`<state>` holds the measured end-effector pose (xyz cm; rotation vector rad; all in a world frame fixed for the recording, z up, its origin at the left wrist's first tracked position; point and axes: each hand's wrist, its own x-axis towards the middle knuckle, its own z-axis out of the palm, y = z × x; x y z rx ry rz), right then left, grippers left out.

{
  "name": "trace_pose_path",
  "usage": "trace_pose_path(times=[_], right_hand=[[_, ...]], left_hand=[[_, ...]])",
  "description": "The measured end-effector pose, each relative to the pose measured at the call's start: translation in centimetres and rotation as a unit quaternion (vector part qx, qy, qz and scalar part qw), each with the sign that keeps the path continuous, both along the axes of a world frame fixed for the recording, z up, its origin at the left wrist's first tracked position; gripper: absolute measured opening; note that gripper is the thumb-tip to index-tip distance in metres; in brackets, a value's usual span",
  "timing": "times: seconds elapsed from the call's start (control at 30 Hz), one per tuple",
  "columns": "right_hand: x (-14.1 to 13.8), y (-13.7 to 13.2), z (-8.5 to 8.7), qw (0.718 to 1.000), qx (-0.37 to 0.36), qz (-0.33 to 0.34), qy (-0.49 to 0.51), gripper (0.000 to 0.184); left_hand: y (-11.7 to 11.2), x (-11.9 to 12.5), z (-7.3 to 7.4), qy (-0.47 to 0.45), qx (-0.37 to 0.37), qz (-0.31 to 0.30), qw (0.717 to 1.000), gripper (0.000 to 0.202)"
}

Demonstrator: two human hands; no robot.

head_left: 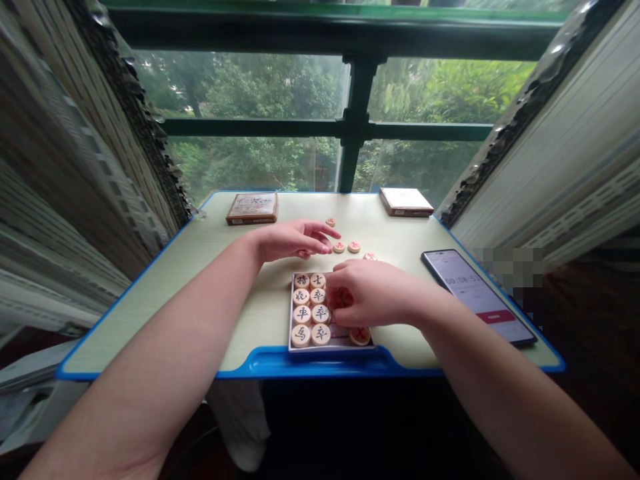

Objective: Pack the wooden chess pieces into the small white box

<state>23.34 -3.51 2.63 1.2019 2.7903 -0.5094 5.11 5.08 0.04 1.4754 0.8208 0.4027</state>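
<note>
My left hand [300, 239] reaches over the table with its fingers stretched out and apart, holding nothing. Its fingertips are beside a red-marked Chinese chess piece [339, 247]; another red piece [354, 247] lies just to the right. Over the right part of a shallow box [291, 313], my right hand [373, 290] is closed, fingers curled downward; whatever they grip is hidden. Black-marked pieces [321, 334] fill two columns at the box's left. One red-marked piece [360, 335] sits in its near right corner. My right hand covers part of the box.
Farther off lie a loose red piece [331, 222] and, behind my right hand, another one [371, 256]. A brown box [252, 208] and a white-topped box [406, 201] are at the back. A phone [477, 297] showing a timer lies at right. The table [165, 293] has blue edges.
</note>
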Motion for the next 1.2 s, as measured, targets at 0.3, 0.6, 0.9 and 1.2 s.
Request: trace_pose_path(times=[0.3,0.6,0.9,1.2], right_hand=[[0.1,-0.2,0.0,1.000,-0.007,-0.007,-0.011,0.004],[-0.3,-0.4,0.0,1.000,0.010,-0.017,-0.015,0.011],[-0.7,0.0,-0.8,0.998,0.047,-0.041,-0.028,0.008],[-0.7,0.3,-0.9,0.998,0.055,-0.035,-0.027,0.007]], left_hand=[[-0.2,-0.1,0.3,0.010,-0.006,-0.020,1.000,0.048],[-0.2,-0.1,0.3,0.028,-0.001,-0.024,0.999,0.049],[-0.2,0.0,0.5,0.044,-0.016,-0.040,0.998,0.050],[-0.1,-0.1,0.2,0.042,-0.022,-0.062,0.997,0.051]])
